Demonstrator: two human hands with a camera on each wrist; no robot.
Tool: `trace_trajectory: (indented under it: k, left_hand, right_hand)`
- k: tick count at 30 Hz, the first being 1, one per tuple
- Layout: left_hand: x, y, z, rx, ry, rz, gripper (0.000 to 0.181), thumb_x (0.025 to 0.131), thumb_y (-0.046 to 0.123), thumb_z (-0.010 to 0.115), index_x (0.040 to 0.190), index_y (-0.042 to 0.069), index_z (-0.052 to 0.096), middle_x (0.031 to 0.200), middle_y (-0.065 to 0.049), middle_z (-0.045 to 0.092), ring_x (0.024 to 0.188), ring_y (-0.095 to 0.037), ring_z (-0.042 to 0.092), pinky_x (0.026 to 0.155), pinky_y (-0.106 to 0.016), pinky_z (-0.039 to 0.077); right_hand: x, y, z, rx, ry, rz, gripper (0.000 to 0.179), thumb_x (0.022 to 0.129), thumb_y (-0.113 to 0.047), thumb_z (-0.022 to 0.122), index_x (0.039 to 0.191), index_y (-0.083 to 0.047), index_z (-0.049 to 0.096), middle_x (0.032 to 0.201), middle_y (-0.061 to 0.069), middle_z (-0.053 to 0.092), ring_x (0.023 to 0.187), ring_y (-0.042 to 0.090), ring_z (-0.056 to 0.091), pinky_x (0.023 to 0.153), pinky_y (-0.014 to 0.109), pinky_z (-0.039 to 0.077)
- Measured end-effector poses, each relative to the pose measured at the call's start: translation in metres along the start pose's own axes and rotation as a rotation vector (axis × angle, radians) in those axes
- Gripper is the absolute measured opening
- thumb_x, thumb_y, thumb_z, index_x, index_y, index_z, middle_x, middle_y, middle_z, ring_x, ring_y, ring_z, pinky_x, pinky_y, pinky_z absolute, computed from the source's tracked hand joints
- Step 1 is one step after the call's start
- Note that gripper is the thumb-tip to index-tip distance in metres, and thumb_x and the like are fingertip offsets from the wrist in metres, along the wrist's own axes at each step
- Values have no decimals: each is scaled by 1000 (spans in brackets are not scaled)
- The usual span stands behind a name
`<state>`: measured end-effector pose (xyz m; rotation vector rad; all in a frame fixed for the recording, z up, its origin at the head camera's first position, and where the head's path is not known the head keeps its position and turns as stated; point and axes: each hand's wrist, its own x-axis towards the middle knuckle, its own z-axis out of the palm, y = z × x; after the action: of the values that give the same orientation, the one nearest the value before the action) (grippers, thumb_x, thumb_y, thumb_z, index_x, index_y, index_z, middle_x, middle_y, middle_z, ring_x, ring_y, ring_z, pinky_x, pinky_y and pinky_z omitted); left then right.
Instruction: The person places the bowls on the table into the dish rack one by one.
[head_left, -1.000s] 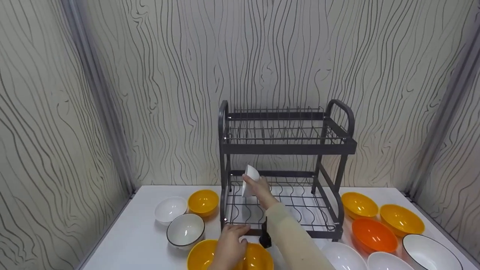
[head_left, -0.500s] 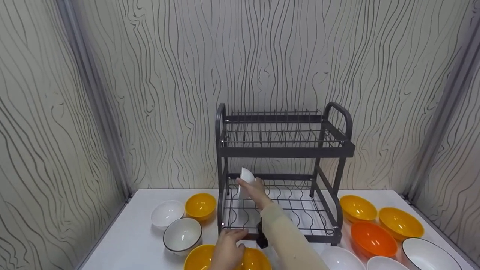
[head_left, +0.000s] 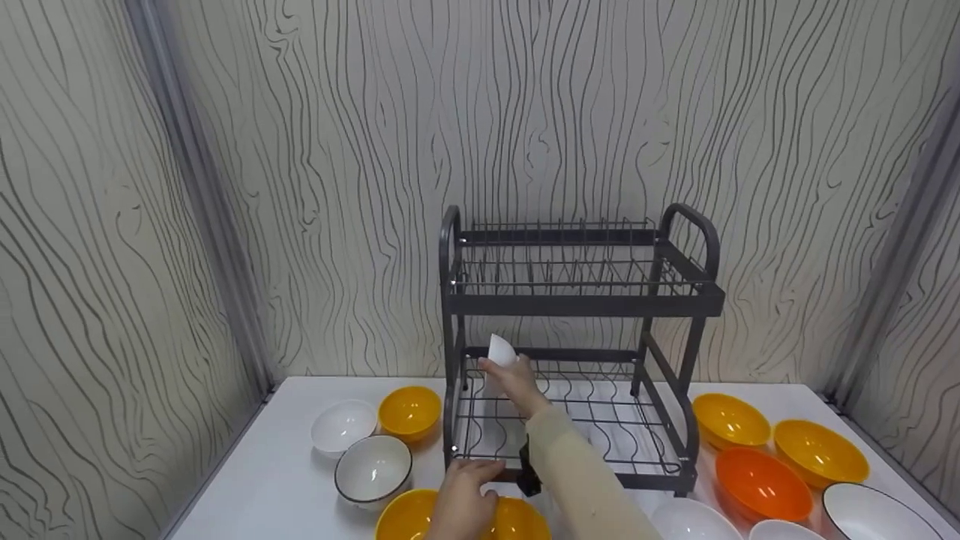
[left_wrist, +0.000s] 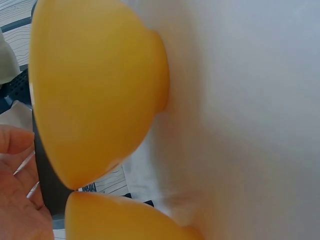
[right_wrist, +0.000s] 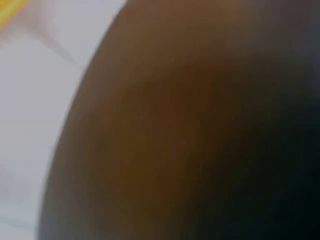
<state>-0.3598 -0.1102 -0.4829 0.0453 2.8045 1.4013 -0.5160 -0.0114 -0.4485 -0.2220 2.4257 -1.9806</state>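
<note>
In the head view my right hand (head_left: 515,382) grips a small white bowl (head_left: 501,351), tilted on its side, inside the lower tier of the dark metal dish rack (head_left: 585,304). The fingers hide part of the bowl. My left hand (head_left: 466,501) is at the rack's front rail, above two yellow bowls (head_left: 405,517). Its fingers look loosely bent and hold no bowl; whether they touch the rail I cannot tell. In the left wrist view a yellow bowl (left_wrist: 95,90) stands close beside that hand (left_wrist: 20,185). A dark blur fills most of the right wrist view.
Left of the rack stand a white bowl (head_left: 345,427), a yellow bowl (head_left: 409,412) and a black-rimmed bowl (head_left: 373,471). On the right are yellow bowls (head_left: 731,420), an orange bowl (head_left: 763,484), white bowls (head_left: 694,521) and a wide black-rimmed bowl (head_left: 877,514). Patterned panels (head_left: 360,187) enclose the table.
My right hand has lowered the white bowl slightly within the rack's lower tier, so less of it shows. The left hand stays by the front rail. The head view shifts slightly.
</note>
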Motion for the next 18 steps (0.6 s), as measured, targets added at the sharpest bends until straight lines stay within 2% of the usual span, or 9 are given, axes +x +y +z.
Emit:
trace_trajectory:
  k: [8,13,18]
  left_hand:
    - [-2,3,4,-16,3,-28,40,83,0,61,120,15,63,120,-2,57,105,-19,49,99,-52,42]
    - [-2,2,1,-1,2,-26,39,83,1,62,120,15,63,122,-2,57,107,-21,49,99,-55,40]
    - [-2,1,-1,1,7,-23,39,84,2,62,120,15,63,121,-2,58,106,-21,49,99,-55,41]
  right_hand:
    - [5,7,5,-24,62,49,97,79,-44,68,140,9,15,134,28,36,120,39,45,101,50,41]
    - [5,7,8,-2,44,62,101,79,-47,67,142,7,10,137,28,33,123,39,43,103,50,39]
    - [5,9,8,52,3,42,89,83,-44,64,140,5,16,135,26,36,120,36,45,100,47,42]
